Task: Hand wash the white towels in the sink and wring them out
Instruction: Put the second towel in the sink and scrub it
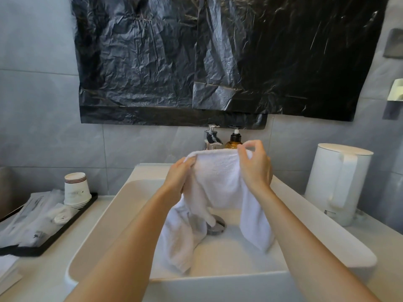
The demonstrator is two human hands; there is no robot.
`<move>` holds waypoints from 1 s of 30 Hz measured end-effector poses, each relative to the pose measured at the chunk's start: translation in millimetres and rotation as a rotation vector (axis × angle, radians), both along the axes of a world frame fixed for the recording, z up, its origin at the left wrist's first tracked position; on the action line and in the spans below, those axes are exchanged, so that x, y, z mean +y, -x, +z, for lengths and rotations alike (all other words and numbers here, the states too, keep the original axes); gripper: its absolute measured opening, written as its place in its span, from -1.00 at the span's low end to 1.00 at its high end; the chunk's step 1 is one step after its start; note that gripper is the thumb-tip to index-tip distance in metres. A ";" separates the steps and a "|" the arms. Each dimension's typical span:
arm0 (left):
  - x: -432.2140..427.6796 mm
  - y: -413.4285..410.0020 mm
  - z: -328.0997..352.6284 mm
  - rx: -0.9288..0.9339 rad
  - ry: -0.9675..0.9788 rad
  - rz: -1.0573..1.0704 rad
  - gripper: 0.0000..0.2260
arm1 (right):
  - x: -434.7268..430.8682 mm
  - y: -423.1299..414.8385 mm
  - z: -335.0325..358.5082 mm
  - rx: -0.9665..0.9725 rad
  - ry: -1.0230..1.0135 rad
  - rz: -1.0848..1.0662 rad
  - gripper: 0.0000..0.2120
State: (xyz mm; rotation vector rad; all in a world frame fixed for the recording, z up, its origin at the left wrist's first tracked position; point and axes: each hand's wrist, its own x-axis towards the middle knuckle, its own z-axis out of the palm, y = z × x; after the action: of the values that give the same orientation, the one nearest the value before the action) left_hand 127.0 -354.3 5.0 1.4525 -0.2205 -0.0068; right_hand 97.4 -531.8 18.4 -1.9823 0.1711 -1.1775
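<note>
A white towel [218, 179] hangs stretched between both hands above the white rectangular sink [102, 234]. My left hand [177, 178] grips its left top edge, and my right hand [256, 165] pinches the right top edge. Both ends of the towel droop into the basin, the left end bunched near the chrome drain [217, 225]. The chrome tap [210, 139] stands behind the towel; no water is visibly running.
An amber pump bottle [233, 139] stands beside the tap. A white kettle [338, 184] sits on the counter at right. At left, a black tray [72, 221] holds stacked paper cups [76, 189] and wrapped amenities. Black plastic sheeting [218, 57] covers the wall above.
</note>
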 end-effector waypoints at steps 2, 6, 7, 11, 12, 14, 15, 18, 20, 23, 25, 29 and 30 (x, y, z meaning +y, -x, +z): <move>-0.7 0.8 4.4 0.064 0.123 0.045 -0.83 | 2.0 -4.9 -5.0 0.083 -0.015 0.112 -0.89; -7.8 7.1 6.2 0.088 0.140 0.037 -0.78 | 32.0 -3.1 -6.2 -0.036 -0.068 0.399 -0.98; -10.9 10.5 5.2 0.063 0.059 0.035 -0.77 | 44.3 -1.0 -9.0 -0.051 -0.035 0.459 -0.98; -27.6 17.8 -3.6 -0.148 -0.230 0.052 -0.72 | 72.1 4.1 -16.4 -0.002 0.050 0.400 -0.95; -31.2 19.3 -6.5 -0.148 -0.237 0.032 -0.71 | 67.1 1.0 -14.3 -0.005 -0.025 0.324 -0.95; -37.8 20.8 -12.7 -0.155 -0.249 0.002 -0.64 | 55.0 -1.2 -10.1 0.028 -0.178 0.193 -0.93; -40.7 20.6 -13.6 -0.157 -0.261 -0.004 -0.62 | 52.1 -0.1 -10.6 0.038 -0.193 0.162 -0.92; -40.5 16.6 -10.8 -0.160 -0.264 0.061 -0.64 | 66.0 10.5 -15.8 0.035 0.024 0.245 -0.89; -36.3 13.1 -10.5 -0.120 -0.219 0.112 -0.64 | 71.5 4.5 -15.0 0.089 0.047 0.286 -0.85; -36.6 17.8 -13.4 -0.074 -0.167 0.030 -0.64 | 59.5 -12.3 -5.0 0.160 -0.135 0.191 -0.84; -41.8 17.2 -13.6 -0.105 -0.213 0.027 -0.65 | 58.0 -4.5 -8.0 0.161 -0.106 0.156 -0.86; -40.7 12.7 -7.3 -0.112 -0.252 0.089 -0.72 | 72.2 4.9 -16.3 0.149 -0.022 0.271 -0.79; -39.9 14.8 -8.1 -0.075 -0.211 0.064 -0.70 | 69.3 -0.8 -12.9 0.166 -0.067 0.235 -0.78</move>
State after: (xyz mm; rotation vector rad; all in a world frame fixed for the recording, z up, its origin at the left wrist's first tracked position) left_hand 112.2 -394.2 -3.1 1.6708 -0.2399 0.0794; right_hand 98.2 -462.5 5.5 -1.9800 0.0591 -0.8483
